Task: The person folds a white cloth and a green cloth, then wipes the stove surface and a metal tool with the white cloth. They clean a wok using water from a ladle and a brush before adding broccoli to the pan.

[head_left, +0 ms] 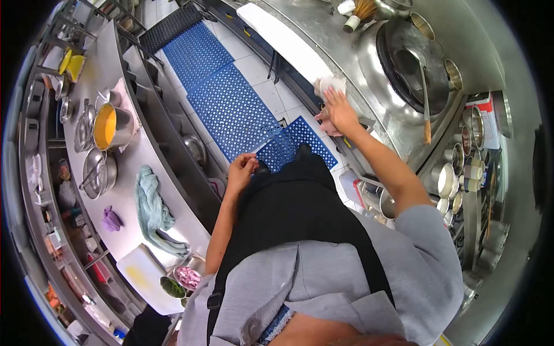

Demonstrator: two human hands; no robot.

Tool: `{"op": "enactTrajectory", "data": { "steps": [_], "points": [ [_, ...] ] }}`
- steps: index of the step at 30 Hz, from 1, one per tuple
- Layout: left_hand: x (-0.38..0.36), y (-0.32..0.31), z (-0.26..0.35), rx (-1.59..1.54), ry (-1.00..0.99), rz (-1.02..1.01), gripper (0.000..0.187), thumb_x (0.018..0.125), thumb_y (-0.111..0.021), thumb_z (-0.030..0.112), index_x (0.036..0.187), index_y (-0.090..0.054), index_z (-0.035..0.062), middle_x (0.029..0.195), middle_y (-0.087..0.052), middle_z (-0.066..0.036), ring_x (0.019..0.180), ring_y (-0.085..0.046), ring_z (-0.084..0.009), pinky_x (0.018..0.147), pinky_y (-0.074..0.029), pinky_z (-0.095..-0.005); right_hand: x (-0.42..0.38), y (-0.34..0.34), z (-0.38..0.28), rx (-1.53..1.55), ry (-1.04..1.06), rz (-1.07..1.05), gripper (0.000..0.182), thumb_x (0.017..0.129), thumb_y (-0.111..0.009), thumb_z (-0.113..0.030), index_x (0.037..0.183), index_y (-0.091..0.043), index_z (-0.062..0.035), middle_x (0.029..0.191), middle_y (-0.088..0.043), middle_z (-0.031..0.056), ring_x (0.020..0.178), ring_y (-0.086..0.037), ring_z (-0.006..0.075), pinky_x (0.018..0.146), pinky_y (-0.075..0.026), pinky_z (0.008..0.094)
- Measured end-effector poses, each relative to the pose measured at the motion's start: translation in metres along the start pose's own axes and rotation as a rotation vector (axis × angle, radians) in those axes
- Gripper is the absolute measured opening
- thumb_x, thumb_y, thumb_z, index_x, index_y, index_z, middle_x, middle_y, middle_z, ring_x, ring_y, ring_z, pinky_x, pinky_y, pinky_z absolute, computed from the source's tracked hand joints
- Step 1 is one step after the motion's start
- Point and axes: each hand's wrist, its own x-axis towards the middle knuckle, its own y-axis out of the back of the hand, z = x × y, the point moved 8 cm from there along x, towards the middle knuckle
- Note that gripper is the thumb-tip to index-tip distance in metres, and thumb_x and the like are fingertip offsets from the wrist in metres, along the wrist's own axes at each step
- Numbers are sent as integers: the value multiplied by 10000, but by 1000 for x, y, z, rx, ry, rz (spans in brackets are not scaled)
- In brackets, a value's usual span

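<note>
My right hand (340, 111) lies with its fingers stretched out on a pale, crumpled cloth (332, 86) at the front edge of the stove counter. Part of the cloth is hidden under the palm, and a pinkish fold hangs over the edge. Just beyond the fingertips runs a long white board or strip (283, 40). My left hand (243, 170) hangs in front of the black apron (294, 202), fingers curled in, with nothing visible in it. To the right of my right hand, a dark wok (398, 63) holds a wooden-handled ladle (426, 104).
On the left steel counter (124, 213) are a pot of yellow liquid (109, 128), steel bowls (99, 173), a teal towel (151, 202), a cutting board (144, 277) and chopped red onion (187, 277). Blue perforated mats (231, 109) cover the floor. Several steel containers (447, 180) stand at right.
</note>
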Motion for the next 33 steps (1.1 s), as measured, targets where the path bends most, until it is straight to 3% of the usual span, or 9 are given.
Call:
{"op": "enactTrajectory", "data": {
  "steps": [2, 5, 11, 15, 16, 20, 23, 28, 33],
  "points": [
    [2, -6, 4, 16, 5, -6, 202, 1021, -606, 124, 1168, -666, -1, 961, -706, -59, 826, -665, -112, 718, -515, -235, -34, -3, -3, 438, -169, -243, 456, 946, -575, -222, 1328, -591, 27, 1528, -466, 165, 1410, -407, 395, 1202, -290, 498],
    [11, -17, 14, 27, 13, -12, 205, 1023, -603, 124, 1172, -664, -4, 966, -706, -61, 839, -667, -119, 736, -523, -244, -83, -23, -4, 417, -248, -298, 537, 957, -530, -175, 1444, -477, 46, 1572, -388, 217, 1476, -330, 383, 1222, -263, 477],
    [45, -35, 32, 20, 18, -63, 212, 1015, -609, 121, 1164, -654, -23, 942, -696, -53, 833, -657, -122, 754, -524, -249, -66, -34, 5, 470, -535, -14, 673, 985, -510, -201, 1548, -256, 65, 1576, -330, 282, 1435, -343, 462, 1217, -257, 498],
    [60, -57, 58, 169, -9, -129, 214, 1007, -595, 100, 1161, -651, -38, 916, -693, -48, 825, -654, -114, 751, -521, -243, -43, -33, 50, 565, -693, 210, 395, 950, -513, -111, 1284, -588, 87, 1396, -561, 270, 1328, -481, 430, 1133, -384, 456],
    [62, -62, 64, 143, -17, -144, 216, 1005, -601, 106, 1150, -654, -45, 896, -691, -45, 820, -653, -111, 748, -519, -249, -50, -20, 50, 642, -698, 328, 268, 913, -551, -62, 1116, -678, 58, 1265, -652, 235, 1211, -557, 420, 1059, -445, 452],
    [68, -60, 81, 205, -98, -137, 217, 1027, -586, 113, 1187, -650, -19, 982, -699, -50, 856, -657, -107, 764, -510, -236, -72, -14, 47, 837, -894, 322, 281, 904, -586, -35, 1159, -674, 44, 1243, -654, 222, 1221, -554, 398, 1055, -445, 446],
    [72, -53, 73, 69, -58, -89, 218, 1018, -591, 108, 1169, -659, -33, 962, -705, -60, 853, -666, -123, 751, -528, -260, -50, 4, 17, 772, -691, 429, 296, 911, -598, -54, 1181, -667, 48, 1284, -636, 218, 1245, -533, 409, 1062, -437, 455],
    [69, -56, 55, 150, 30, -190, 221, 1017, -599, 113, 1174, -656, -32, 979, -700, -65, 846, -664, -114, 744, -524, -243, -2, -14, 4, 387, -684, 138, 543, 901, -506, -73, 1439, -486, -3, 1448, -543, 125, 1227, -497, 322, 1031, -404, 452],
    [62, -54, 62, 264, -5, -264, 218, 1019, -599, 112, 1183, -659, -18, 972, -698, -63, 845, -662, -107, 746, -520, -240, -48, -16, 8, 423, -670, 30, 576, 904, -537, -102, 1472, -483, -30, 1503, -519, 99, 1251, -497, 302, 1058, -394, 444]
  ]
}}
